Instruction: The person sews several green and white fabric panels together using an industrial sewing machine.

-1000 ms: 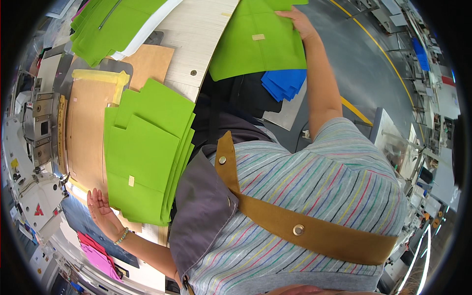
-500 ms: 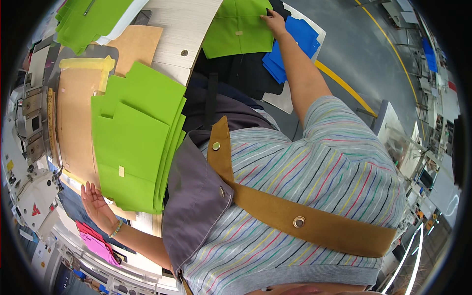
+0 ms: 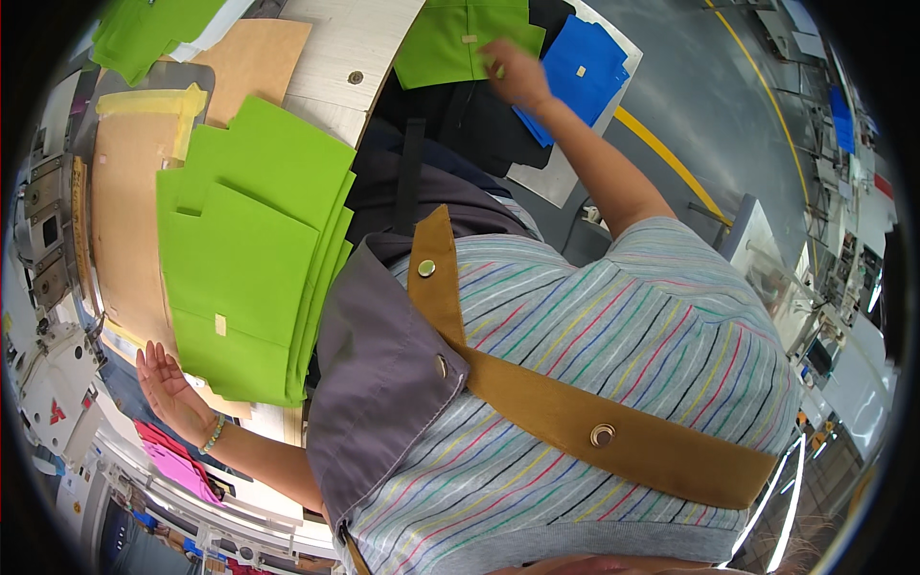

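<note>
Palm up and fingers outstretched, my left hand (image 3: 175, 393) is open at the lower left. It holds nothing and lies beside the near corner of a stack of flat lime-green fabric pieces (image 3: 251, 259), which carries a small pale tag. My right hand (image 3: 517, 75) is at the top, smeared by motion, close to the right side of another lime-green fabric piece (image 3: 436, 53) with a pale tag. I cannot make out whether its fingers grip anything. Blue fabric pieces (image 3: 589, 72) lie just right of that hand, next to black fabric (image 3: 494, 134).
A tan board (image 3: 134, 230) edged with yellow tape lies left of the green stack, beside white machinery (image 3: 43, 364). More green pieces (image 3: 149, 34) sit at the upper left. Pink and red pieces (image 3: 177, 465) are at the lower left. Grey floor (image 3: 680, 115) with yellow lines stretches to the right.
My right hand has moved left and down from the upper green piece's right edge, uncovering more of the blue pieces. My left hand stays open beside the stack. The whole view has shifted slightly.
</note>
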Demonstrator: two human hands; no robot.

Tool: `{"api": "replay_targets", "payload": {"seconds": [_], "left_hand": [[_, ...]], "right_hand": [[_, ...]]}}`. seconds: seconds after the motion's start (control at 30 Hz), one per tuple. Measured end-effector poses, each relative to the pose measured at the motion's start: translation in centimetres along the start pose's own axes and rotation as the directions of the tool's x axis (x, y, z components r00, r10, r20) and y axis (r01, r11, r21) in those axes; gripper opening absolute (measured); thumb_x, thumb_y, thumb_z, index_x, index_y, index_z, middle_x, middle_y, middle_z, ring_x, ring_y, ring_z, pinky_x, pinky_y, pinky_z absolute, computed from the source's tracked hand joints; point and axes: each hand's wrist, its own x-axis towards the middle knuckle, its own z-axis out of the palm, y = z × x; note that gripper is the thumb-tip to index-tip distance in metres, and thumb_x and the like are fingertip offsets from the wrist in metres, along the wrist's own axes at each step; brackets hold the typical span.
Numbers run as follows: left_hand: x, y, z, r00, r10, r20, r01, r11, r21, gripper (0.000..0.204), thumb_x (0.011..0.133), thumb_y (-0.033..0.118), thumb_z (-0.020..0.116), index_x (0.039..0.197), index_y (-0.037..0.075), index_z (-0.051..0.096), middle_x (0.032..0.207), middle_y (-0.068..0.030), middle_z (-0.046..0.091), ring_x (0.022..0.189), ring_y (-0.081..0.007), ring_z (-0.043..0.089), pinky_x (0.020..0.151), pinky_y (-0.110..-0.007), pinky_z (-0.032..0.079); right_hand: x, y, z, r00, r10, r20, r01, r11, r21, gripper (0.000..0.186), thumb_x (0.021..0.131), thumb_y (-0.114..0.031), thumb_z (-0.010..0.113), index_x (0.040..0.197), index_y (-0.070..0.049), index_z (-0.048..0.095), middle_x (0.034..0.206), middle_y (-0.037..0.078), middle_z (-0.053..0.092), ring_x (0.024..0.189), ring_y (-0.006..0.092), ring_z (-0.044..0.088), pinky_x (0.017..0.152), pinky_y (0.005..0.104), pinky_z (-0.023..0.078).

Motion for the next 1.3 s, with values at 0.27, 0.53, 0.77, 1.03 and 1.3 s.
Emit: {"api": "replay_targets", "payload": {"seconds": [0.27, 0.53, 0.77, 1.03, 1.3], "left_hand": [[-0.1, -0.1, -0.1, 1.000, 0.008, -0.005, -0.008, 1.000, -0.006, 0.044, 0.112, 0.020, 0.052, 0.146, -0.008, 0.050, 0.140, -0.0220, 0.062, 0.127, -0.0265, 0.062, 0.107, -0.037, 0.050], [-1.5, -0.7, 0.3, 0.997, -0.002, -0.077, 0.001, 1.000, -0.003, 0.040, 0.112, 0.018, 0.049, 0.145, -0.006, 0.052, 0.139, -0.0216, 0.063, 0.126, -0.0274, 0.062, 0.107, -0.038, 0.051], [-1.3, -0.5, 0.1, 0.999, 0.005, -0.044, -0.005, 1.000, 0.012, 0.040, 0.111, 0.016, 0.052, 0.145, -0.005, 0.052, 0.140, -0.0220, 0.062, 0.126, -0.0270, 0.062, 0.107, -0.037, 0.052], [-1.2, -0.9, 0.0, 0.998, 0.001, -0.055, -0.001, 1.000, -0.012, 0.041, 0.112, 0.018, 0.052, 0.145, -0.005, 0.052, 0.140, -0.0218, 0.062, 0.125, -0.0261, 0.062, 0.106, -0.037, 0.053], [-1.5, -0.7, 0.4, 0.998, 0.001, -0.062, -0.002, 1.000, -0.018, 0.041, 0.111, 0.018, 0.053, 0.145, -0.005, 0.052, 0.138, -0.0215, 0.063, 0.124, -0.0266, 0.062, 0.107, -0.037, 0.052]], "right_hand": [[-4.5, -4.1, 3.2, 0.769, -0.230, 0.597, 0.442, 0.865, -0.237, 0.069, 0.089, -0.013, 0.069, 0.155, -0.021, 0.051, 0.157, 0.008, 0.045, 0.130, 0.0257, 0.058, 0.105, 0.0456, 0.049], [-8.1, -5.1, 7.0, 0.362, -0.584, 0.726, 0.923, 0.333, -0.192, 0.055, 0.096, -0.026, 0.056, 0.149, -0.012, 0.058, 0.169, 0.002, 0.035, 0.160, 0.0191, 0.021, 0.130, 0.0655, 0.008], [-5.6, -4.1, 5.5, 0.429, -0.375, 0.821, 0.830, 0.522, -0.196, 0.049, 0.098, -0.028, 0.054, 0.146, -0.021, 0.062, 0.173, 0.002, 0.028, 0.163, 0.0233, 0.013, 0.128, 0.0690, 0.006], [-3.2, -1.8, 6.9, 0.687, -0.443, 0.576, 0.675, 0.682, -0.281, 0.048, 0.096, -0.034, 0.062, 0.143, -0.032, 0.064, 0.177, 0.004, 0.016, 0.163, 0.0295, 0.012, 0.127, 0.0680, 0.010], [-2.6, -4.8, 5.5, 0.673, -0.370, 0.641, 0.637, 0.729, -0.248, 0.063, 0.100, -0.046, 0.058, 0.159, -0.026, 0.047, 0.175, 0.006, 0.021, 0.162, 0.0318, 0.014, 0.127, 0.0686, 0.008]]}}
